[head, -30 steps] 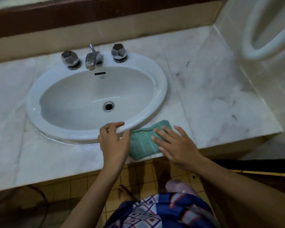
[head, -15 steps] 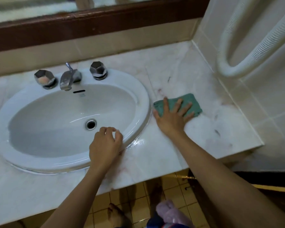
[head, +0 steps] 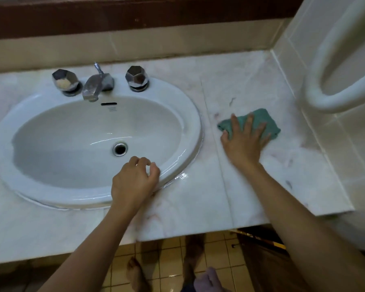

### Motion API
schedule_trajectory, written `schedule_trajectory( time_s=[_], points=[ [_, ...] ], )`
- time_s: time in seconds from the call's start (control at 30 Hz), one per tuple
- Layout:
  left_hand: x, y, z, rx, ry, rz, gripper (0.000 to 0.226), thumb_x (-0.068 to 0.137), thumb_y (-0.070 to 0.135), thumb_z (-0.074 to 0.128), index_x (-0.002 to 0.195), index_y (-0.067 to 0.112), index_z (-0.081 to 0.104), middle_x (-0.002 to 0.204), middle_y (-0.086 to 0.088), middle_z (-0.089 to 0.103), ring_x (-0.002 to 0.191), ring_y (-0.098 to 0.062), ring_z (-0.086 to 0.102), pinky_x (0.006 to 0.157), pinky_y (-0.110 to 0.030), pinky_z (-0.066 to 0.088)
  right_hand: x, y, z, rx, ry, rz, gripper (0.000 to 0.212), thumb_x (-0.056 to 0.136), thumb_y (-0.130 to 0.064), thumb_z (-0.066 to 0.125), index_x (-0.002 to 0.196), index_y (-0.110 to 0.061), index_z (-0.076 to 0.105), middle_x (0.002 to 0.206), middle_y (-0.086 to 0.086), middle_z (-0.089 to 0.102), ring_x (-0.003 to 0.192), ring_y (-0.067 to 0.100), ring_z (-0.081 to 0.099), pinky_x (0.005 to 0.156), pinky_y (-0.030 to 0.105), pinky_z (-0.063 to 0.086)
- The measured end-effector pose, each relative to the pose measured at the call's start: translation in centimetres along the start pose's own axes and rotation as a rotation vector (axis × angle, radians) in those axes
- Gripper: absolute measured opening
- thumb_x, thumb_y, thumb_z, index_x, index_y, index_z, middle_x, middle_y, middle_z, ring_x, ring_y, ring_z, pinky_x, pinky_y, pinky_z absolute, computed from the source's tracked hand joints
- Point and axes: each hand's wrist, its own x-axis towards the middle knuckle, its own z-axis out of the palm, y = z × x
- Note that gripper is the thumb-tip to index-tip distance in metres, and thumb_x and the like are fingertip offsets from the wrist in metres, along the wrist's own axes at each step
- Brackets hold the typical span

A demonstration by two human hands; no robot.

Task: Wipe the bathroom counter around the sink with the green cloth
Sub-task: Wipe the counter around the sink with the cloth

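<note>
Dark brown wooden band across the top, beige tiled splashback beneath it, cream glazed wall tiles at right with pale grout lines, white ribbed hose looped against them, yellow-tan floor tiles below, dim warm light.

Green cloth flat on counter
</note>
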Motion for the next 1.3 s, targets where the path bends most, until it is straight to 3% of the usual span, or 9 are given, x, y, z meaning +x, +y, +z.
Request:
schedule_trajectory(
  time_s=[0.13, 0.3, 0.43, 0.53, 0.67, 0.77, 0.93, 1.1, 1.3],
  points=[
    [-0.3, -0.2, 0.0, -0.072, 0.074, 0.064, 0.029, 0.09, 0.041, 0.043, 0.102, 0.028, 0.066, 0.107, 0.009, 0.062, 0.096, -0.018, 0.062, 0.074, -0.034, 0.048, -11.5, -0.7, 1.2, 0.0, -0.034, 0.031, 0.059, 0.098, -0.045, 0.029, 0.153, -0.035, 0.009, 0.163, 0.01, -0.003, 0.143, 0.049, -0.007, 0.109, 0.071, -0.002],
    [-2.8, -2.8, -1.6, -0.497, 0.178, 0.259, 0.025, 0.086, 0.027, 0.049, 0.101, 0.022, 0.067, 0.108, 0.009, 0.06, 0.101, -0.007, 0.056, 0.082, -0.036, 0.053, -22.1, -6.0, 2.0, -0.015, -0.199, -0.159, 0.057, 0.098, -0.047, 0.018, 0.153, -0.038, 0.002, 0.162, 0.006, -0.01, 0.144, 0.045, -0.016, 0.112, 0.068, -0.002],
    [-9.8, -10.4, -3.5, -0.564, 0.36, 0.189, 0.026, 0.087, 0.023, 0.048, 0.101, 0.016, 0.069, 0.109, 0.008, 0.059, 0.106, -0.001, 0.05, 0.091, -0.023, 0.044, -26.9, -11.2, 1.8, 0.211, -0.257, -0.216, 0.052, 0.101, -0.043, 0.025, 0.152, -0.038, 0.015, 0.162, -0.004, 0.007, 0.148, 0.036, -0.005, 0.116, 0.059, 0.001],
    [-15.5, -18.4, -4.5, -0.566, 0.41, 0.068, 0.027, 0.087, 0.026, 0.047, 0.1, 0.018, 0.069, 0.107, 0.009, 0.06, 0.105, -0.006, 0.054, 0.087, -0.025, 0.048, -30.7, -15.5, 2.2, 0.471, -0.286, -0.284, 0.044, 0.102, -0.036, 0.035, 0.146, -0.036, 0.033, 0.157, 0.001, 0.028, 0.147, 0.031, 0.013, 0.117, 0.053, 0.017],
    [-19.8, -28.5, -7.2, -0.572, 0.434, -0.105, 0.019, 0.085, 0.017, 0.054, 0.097, 0.022, 0.068, 0.104, 0.011, 0.059, 0.1, -0.009, 0.055, 0.081, -0.016, 0.042, -36.0, -23.1, 2.8, 0.732, -0.356, -0.39, 0.029, 0.101, -0.026, 0.043, 0.127, -0.037, 0.052, 0.126, 0.001, 0.059, 0.119, 0.021, 0.054, 0.096, 0.032, 0.045],
    [-21.9, -34.7, -9.6, -0.594, 0.442, -0.228, 0.024, 0.088, 0.008, 0.061, 0.097, 0.029, 0.065, 0.104, 0.015, 0.056, 0.101, -0.004, 0.054, 0.079, -0.018, 0.044, -38.9, -29.5, 2.8, 0.88, -0.433, -0.448, 0.024, 0.102, -0.021, 0.043, 0.106, -0.042, 0.053, 0.099, -0.014, 0.06, 0.09, -0.002, 0.057, 0.075, 0.008, 0.042],
    [-23.1, -42.8, -13.3, -0.644, 0.437, -0.384, 0.031, 0.089, 0.01, 0.061, 0.094, 0.04, 0.058, 0.107, 0.021, 0.054, 0.102, -0.002, 0.054, 0.071, -0.011, 0.04, -41.2, -39.8, 3.5, 0.942, -0.435, -0.533, 0.021, 0.102, -0.021, 0.041, 0.116, -0.029, 0.055, 0.102, -0.019, 0.059, 0.093, -0.006, 0.055, 0.07, 0.002, 0.04],
    [-20.9, -49.5, -17.3, -0.638, 0.468, -0.419, 0.022, 0.092, 0.016, 0.059, 0.108, 0.031, 0.061, 0.118, 0.017, 0.052, 0.107, 0.002, 0.05, 0.075, -0.007, 0.037, -41.6, -49.9, 4.9, 0.905, -0.505, -0.634, 0.027, 0.102, -0.024, 0.04, 0.123, -0.029, 0.056, 0.107, -0.01, 0.062, 0.096, 0.004, 0.058, 0.075, 0.016, 0.042],
    [-13.8, -56.7, -20.4, -0.463, 0.465, -0.401, 0.036, 0.091, 0.017, 0.058, 0.127, 0.023, 0.059, 0.14, 0.011, 0.046, 0.132, -0.013, 0.038, 0.106, -0.028, 0.034, -40.9, -61.7, 7.5, 0.905, -0.508, -0.743, 0.025, 0.102, -0.026, 0.041, 0.12, -0.034, 0.056, 0.094, -0.015, 0.063, 0.084, 0.005, 0.06, 0.071, 0.016, 0.045]
  ],
)
